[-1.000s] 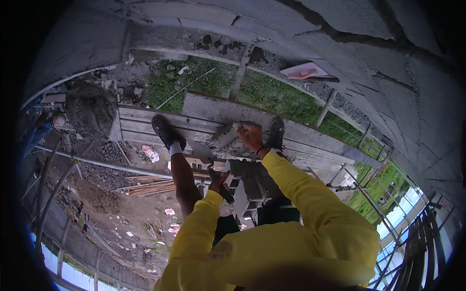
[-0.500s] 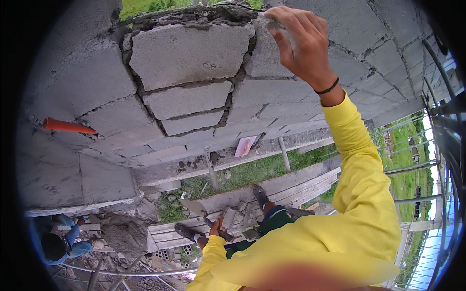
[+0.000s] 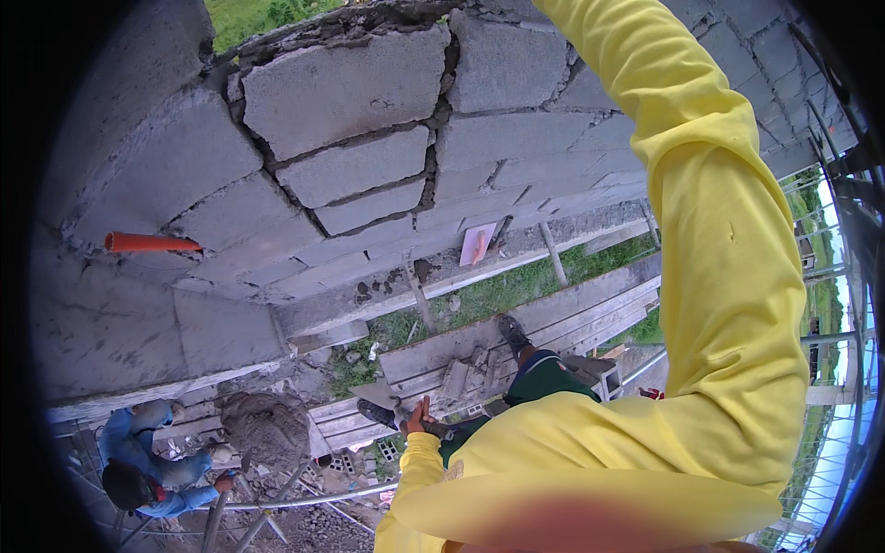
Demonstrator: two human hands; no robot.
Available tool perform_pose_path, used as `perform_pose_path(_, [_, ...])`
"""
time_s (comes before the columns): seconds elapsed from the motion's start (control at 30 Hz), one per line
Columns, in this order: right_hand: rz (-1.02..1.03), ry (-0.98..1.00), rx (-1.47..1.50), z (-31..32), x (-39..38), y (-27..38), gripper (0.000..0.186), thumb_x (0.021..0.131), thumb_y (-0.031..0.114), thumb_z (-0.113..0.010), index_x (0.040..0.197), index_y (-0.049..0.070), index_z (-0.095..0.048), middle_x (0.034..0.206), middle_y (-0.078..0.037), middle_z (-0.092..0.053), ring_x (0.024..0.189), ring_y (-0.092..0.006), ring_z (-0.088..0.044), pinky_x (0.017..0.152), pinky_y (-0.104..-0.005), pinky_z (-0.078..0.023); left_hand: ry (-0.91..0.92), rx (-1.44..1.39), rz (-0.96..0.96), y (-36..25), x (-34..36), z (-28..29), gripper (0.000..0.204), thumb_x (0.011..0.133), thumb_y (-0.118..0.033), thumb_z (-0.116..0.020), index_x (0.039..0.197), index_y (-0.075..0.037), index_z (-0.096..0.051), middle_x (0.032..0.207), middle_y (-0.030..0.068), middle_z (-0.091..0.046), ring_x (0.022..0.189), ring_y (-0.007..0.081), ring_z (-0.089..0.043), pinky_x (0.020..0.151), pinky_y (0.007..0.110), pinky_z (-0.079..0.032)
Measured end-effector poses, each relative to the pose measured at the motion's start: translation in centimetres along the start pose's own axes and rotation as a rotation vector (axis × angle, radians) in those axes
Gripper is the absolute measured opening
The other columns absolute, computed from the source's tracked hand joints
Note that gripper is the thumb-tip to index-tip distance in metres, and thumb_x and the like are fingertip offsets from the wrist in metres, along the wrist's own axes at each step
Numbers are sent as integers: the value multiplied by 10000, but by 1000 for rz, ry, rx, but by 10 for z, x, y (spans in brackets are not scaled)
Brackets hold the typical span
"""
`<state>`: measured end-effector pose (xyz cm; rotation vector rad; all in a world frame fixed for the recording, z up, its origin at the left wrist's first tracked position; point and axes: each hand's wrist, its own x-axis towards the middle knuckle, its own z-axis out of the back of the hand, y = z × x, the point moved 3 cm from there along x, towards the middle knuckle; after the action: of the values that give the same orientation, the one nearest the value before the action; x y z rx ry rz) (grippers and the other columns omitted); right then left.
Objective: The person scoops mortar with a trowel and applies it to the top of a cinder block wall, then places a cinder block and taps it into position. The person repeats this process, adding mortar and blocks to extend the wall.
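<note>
My left hand [image 3: 419,420] is low in front of my body, above the planks, closed on a trowel whose pale blade [image 3: 375,393] points away to the left. Part of the trowel's handle is hidden by the fingers. My right arm [image 3: 724,249], in a yellow sleeve, stretches up past the top edge, so the right hand is out of view. Before me rises a grey block wall [image 3: 516,138]. One large block [image 3: 346,92] has rough, open joints on its sides, with dark mortar [image 3: 304,37] along its top.
An orange pipe [image 3: 152,242] sticks out of the wall at left. A pink float [image 3: 477,245] leans at the wall's foot. Block rubble [image 3: 470,373] lies on the planks [image 3: 553,313] under my feet. A co-worker [image 3: 152,461] crouches beside a mortar heap [image 3: 265,429]. Metal scaffolding [image 3: 843,276] stands at right.
My right hand has left the block's top right corner and gone up out of view, its arm raised. The view has shifted slightly. The co-worker's arm has reached out to the right.
</note>
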<state>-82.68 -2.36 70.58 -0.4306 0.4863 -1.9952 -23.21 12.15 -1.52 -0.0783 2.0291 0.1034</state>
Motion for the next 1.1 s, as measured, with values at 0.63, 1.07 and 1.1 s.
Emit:
perform_pose_path(0.63, [41, -120, 104, 1, -39, 11, 174, 928, 145, -587, 1009, 88, -730, 886, -165, -740, 761, -290, -724, 691, -425, -555, 86, 61, -57, -3, -38, -35, 290, 990, -139, -644, 1249, -80, -528, 1446, 120, -607, 559, 140, -572, 542, 292, -557])
perform_pose_path(1.07, [87, -362, 75, -11, -37, 21, 212, 1024, 174, -540, 1123, 112, -717, 860, -163, -739, 708, -261, -724, 663, -403, -549, 72, -20, -66, 7, -31, -15, 326, 1001, -191, -641, 1296, -77, -563, 1409, 39, -646, 551, 99, -554, 525, 283, -534])
perform_pose_path(1.1, [78, -550, 44, -5, -48, 23, 215, 1031, 176, -537, 1131, 114, -716, 858, -163, -739, 703, -259, -724, 660, -401, -548, 118, -19, -55, 13, -31, -17, 302, 1006, -200, -628, 1279, -80, -576, 1382, 34, -665, 547, 98, -553, 527, 278, -534])
